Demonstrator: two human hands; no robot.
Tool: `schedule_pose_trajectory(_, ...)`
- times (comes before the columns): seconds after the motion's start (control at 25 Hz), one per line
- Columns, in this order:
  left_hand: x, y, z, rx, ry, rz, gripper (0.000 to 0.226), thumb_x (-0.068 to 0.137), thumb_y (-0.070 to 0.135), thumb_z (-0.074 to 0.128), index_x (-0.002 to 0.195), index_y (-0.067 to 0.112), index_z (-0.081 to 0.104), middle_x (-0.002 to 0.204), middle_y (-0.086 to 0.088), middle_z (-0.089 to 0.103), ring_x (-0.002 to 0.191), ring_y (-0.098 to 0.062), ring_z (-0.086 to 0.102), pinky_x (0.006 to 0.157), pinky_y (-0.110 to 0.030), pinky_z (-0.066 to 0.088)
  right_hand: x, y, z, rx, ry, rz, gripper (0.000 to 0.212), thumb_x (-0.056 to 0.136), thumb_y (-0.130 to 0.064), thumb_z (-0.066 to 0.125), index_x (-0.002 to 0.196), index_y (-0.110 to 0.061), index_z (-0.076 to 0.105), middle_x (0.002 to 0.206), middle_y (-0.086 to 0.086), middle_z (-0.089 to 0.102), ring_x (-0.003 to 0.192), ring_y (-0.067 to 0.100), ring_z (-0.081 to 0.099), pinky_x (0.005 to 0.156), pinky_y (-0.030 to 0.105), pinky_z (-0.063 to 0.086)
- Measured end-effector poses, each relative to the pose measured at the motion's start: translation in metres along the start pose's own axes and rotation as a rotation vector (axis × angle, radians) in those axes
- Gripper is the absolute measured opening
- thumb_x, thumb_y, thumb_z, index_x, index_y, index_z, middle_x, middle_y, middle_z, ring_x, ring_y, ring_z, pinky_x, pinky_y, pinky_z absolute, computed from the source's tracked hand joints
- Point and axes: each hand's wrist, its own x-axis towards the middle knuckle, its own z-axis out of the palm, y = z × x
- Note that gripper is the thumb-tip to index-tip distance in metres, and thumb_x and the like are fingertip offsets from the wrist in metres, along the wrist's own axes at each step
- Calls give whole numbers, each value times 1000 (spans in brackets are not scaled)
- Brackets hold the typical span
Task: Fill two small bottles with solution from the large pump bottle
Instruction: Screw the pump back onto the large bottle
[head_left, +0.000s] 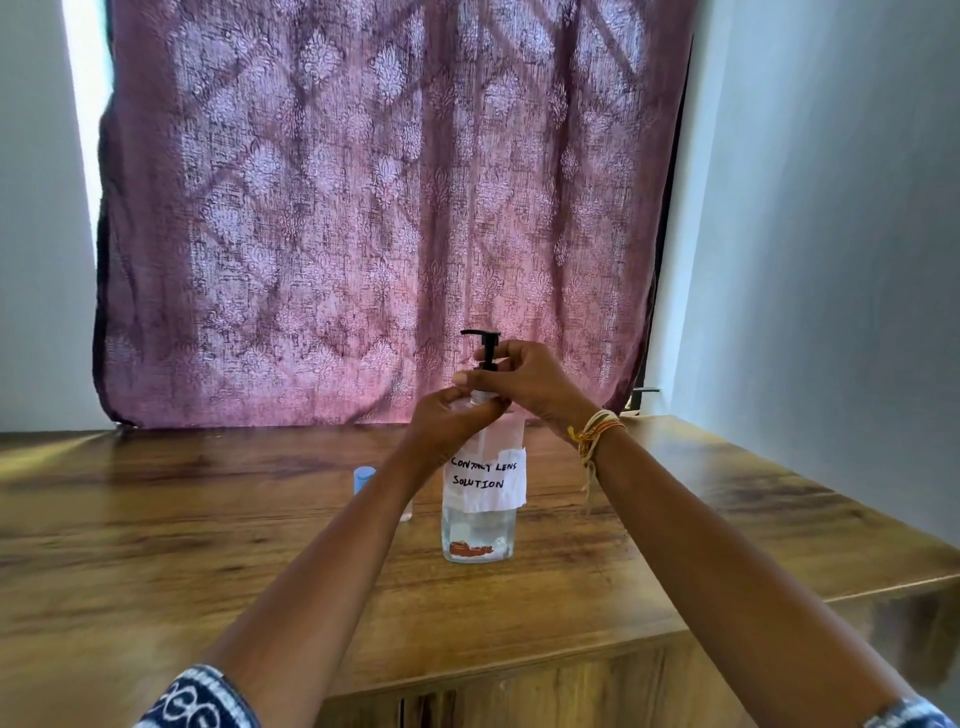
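Observation:
A large clear pump bottle (480, 525) stands upright on the wooden table (208, 519), with a white label reading "contact lens solution" and a black pump head (484, 347) on top. My left hand (452, 418) is wrapped around the bottle's shoulder just below the neck. My right hand (524, 382) grips the pump collar at the neck, fingers closed around it. A small bottle with a light blue cap (363, 479) stands just left of the large bottle, mostly hidden behind my left forearm. A second small bottle is not visible.
A purple patterned curtain (363, 208) hangs behind the table. A pale wall (831, 260) runs along the right side. The table's front edge (519, 670) lies below my forearms, and its right edge falls away near the wall.

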Motion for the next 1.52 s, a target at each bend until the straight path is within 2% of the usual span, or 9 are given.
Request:
schedule_pose_trajectory(0.12, 1, 1, 0, 1, 26, -10, 12, 78, 32, 76, 83, 25, 68, 84, 1, 72, 75, -14, 68, 74, -29, 56, 1, -4, -10, 229, -153, 24, 31, 86, 3, 61, 116, 10, 60, 108, 21, 66, 100, 27, 65, 87, 25, 55)
schedule_pose_trajectory(0.2, 1, 1, 2, -5, 33, -23, 11, 78, 31, 76, 80, 26, 67, 79, 5, 70, 71, -11, 67, 71, -25, 55, 3, -1, -16, 155, -138, -1, 29, 83, 6, 64, 113, 9, 63, 106, 23, 68, 98, 27, 66, 91, 31, 55)
schedule_pose_trajectory(0.44, -3, 0, -2, -15, -1, -14, 10, 80, 33, 74, 83, 26, 68, 80, 4, 73, 72, -10, 69, 64, -20, 54, 6, 2, 8, -142, 100, 6, 33, 64, -26, 88, 85, -9, 69, 83, 11, 73, 81, 25, 71, 79, 34, 56)
schedule_pose_trajectory(0.6, -1, -1, 0, 10, 53, -29, 14, 77, 34, 77, 81, 27, 65, 81, 6, 69, 72, -6, 65, 64, -21, 51, 0, 0, -8, 226, -208, 74, 34, 86, 2, 61, 117, 13, 57, 106, 21, 62, 101, 30, 61, 93, 35, 50)
schedule_pose_trajectory(0.68, 2, -2, -1, -5, 46, -35, 14, 77, 33, 77, 82, 26, 67, 81, 5, 71, 68, -5, 67, 62, -19, 52, -1, 3, -14, 228, -173, 62, 33, 86, 7, 59, 118, 15, 57, 111, 27, 64, 102, 31, 63, 95, 37, 51)
schedule_pose_trajectory(0.88, 2, -7, -2, -10, 12, -19, 18, 79, 35, 74, 91, 23, 71, 82, 2, 74, 68, -7, 71, 60, -18, 54, -2, 7, 1, 3, 24, 21, 28, 71, -14, 83, 94, -8, 68, 85, 11, 71, 75, 18, 67, 70, 29, 54)
schedule_pose_trajectory(1.08, 5, -9, -1, 4, 38, -18, 20, 78, 36, 75, 91, 21, 72, 82, 2, 74, 73, -15, 69, 68, -27, 56, -1, 0, -4, 215, -201, 68, 36, 85, 13, 55, 121, 9, 56, 108, 22, 63, 100, 30, 63, 98, 39, 49)
schedule_pose_trajectory(1.36, 6, -11, 1, 8, 80, -18, 10, 78, 32, 76, 83, 26, 69, 75, 9, 69, 68, -6, 65, 55, -12, 52, -3, 16, -1, 174, 6, 49, 29, 68, -4, 82, 96, -5, 74, 94, 15, 73, 88, 27, 69, 90, 45, 55)
schedule_pose_trajectory(1.52, 7, -13, 2, 7, 108, -11, 7, 78, 28, 76, 80, 24, 71, 72, 8, 71, 66, -6, 66, 64, -20, 52, -2, 14, 8, 87, 152, 59, 31, 65, -9, 86, 93, -6, 75, 90, 12, 76, 83, 21, 72, 81, 32, 59)
